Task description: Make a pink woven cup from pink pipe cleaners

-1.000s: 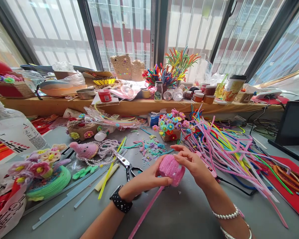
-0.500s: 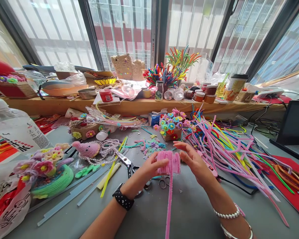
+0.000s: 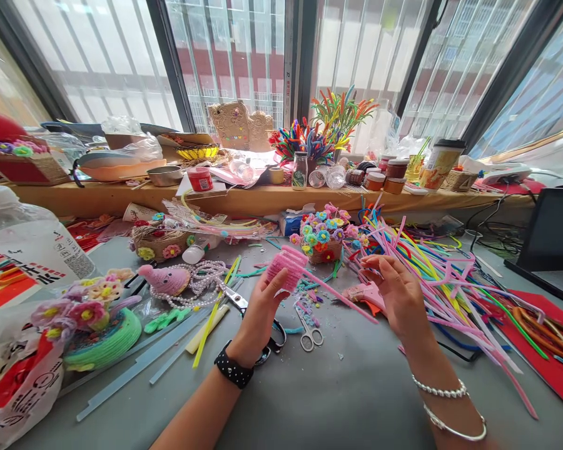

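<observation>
My left hand [image 3: 259, 309] grips a pink coil of wound pipe cleaner [image 3: 285, 267], held up above the grey table [image 3: 338, 400]. A long pink tail [image 3: 342, 299] runs from the coil down to the right. My right hand [image 3: 396, 294] hovers apart from the coil, fingers loosely curled and holding nothing, over a pink glue gun [image 3: 363, 294] and the edge of a pile of coloured pipe cleaners [image 3: 431, 269]. A small pair of scissors [image 3: 308, 334] lies between my hands, and a larger black-handled pair [image 3: 244, 306] lies under my left wrist.
A flower basket [image 3: 323, 240] stands behind the coil. A pink knitted figure with pearl beads [image 3: 169, 280], a green woven ring with flowers [image 3: 98, 331] and a plastic bottle [image 3: 23, 240] are at left. A cluttered shelf [image 3: 263, 197] runs along the window. A dark tablet [image 3: 551, 231] is at right.
My left hand has lifted the pink coil up and to the left. My right hand has let go of it and moved right towards the pipe cleaner pile. The tail now points right.
</observation>
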The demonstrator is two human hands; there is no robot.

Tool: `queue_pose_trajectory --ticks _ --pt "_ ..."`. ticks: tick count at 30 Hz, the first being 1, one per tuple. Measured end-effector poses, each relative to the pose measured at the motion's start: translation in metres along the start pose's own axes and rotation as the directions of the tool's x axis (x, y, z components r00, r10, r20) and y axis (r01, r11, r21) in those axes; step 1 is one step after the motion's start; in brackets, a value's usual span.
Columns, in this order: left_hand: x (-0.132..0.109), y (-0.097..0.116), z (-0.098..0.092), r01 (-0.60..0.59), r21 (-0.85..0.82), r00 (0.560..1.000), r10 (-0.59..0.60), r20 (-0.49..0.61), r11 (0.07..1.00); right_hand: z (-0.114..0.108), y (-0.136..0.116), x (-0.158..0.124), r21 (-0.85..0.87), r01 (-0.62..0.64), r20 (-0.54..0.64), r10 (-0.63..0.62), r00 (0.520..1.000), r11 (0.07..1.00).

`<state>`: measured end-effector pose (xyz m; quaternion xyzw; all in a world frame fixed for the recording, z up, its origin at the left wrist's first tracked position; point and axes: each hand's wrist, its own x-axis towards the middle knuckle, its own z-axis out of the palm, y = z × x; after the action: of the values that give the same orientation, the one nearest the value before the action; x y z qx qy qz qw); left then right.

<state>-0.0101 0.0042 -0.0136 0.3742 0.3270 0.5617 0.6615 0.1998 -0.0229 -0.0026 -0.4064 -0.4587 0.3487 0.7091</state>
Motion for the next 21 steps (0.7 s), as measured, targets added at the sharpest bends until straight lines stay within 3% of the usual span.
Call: queue_pose_trajectory --ticks 3,5,8,11,17,21 --pt "0.0 0.002 0.003 -0.009 -0.016 1.0 0.009 -0.013 1.0 -0.001 -0.002 -0.003 -0.003 0.158 0.016 -0.158 0.987 0.987" --pt "-0.001 0.004 0.006 -0.008 -0.028 1.0 0.008 0.007 1.0 0.0 -0.002 -0.006 -0.038 0.203 0.098 -0.198 0.975 0.978" --pt "-0.004 0.005 0.011 -0.013 -0.027 0.999 0.014 0.035 1.0 0.008 0.001 -0.011 -0.163 0.069 0.296 -0.018 0.955 0.984" --pt "-0.008 0.004 0.015 -0.024 -0.013 0.997 0.025 0.078 1.0 0.021 0.008 -0.015 -0.288 -0.068 0.368 0.176 0.913 0.955" --pt "-0.014 0.005 0.016 0.116 0.116 0.961 -0.141 0.237 0.986 0.035 0.017 -0.02 -0.247 -0.051 0.418 0.154 0.895 0.968" --pt "-0.017 0.007 0.016 0.19 0.195 0.932 -0.239 0.271 0.962 0.035 0.013 -0.021 -0.226 -0.048 0.447 0.147 0.883 0.973"
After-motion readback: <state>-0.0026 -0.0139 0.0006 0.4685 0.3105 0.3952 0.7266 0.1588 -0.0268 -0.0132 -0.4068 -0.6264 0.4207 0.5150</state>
